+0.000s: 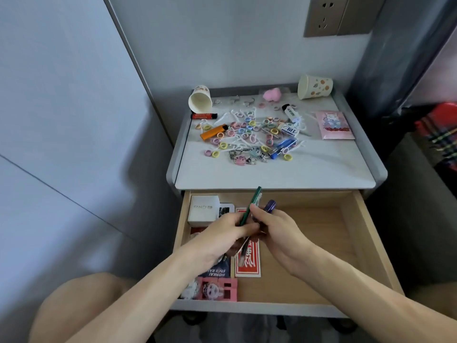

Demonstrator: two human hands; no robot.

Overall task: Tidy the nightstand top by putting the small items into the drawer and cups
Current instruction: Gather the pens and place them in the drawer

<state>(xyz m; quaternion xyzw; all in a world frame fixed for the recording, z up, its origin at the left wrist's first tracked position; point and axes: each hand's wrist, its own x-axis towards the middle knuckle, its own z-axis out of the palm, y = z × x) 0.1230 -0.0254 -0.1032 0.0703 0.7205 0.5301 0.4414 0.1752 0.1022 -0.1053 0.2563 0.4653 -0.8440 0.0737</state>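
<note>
Head view: gripping a green pen in left hand, pinching a purple pen in right hand, above the open drawer.

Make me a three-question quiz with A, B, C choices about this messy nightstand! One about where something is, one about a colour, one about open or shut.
1. Where does the pink packet lie?
A) inside a paper cup
B) on the nightstand top, right side
C) on the floor

2. What colour is the long pen sticking up where the left hand and right hand meet?
A) green
B) red
C) yellow

3. How is the drawer?
A) shut
B) taken out
C) pulled open

Answers:
1 B: the pink packet lies flat near the top's right edge.
2 A: the green pen stands beside a purple pen.
3 C: the drawer's wooden floor shows.
</note>
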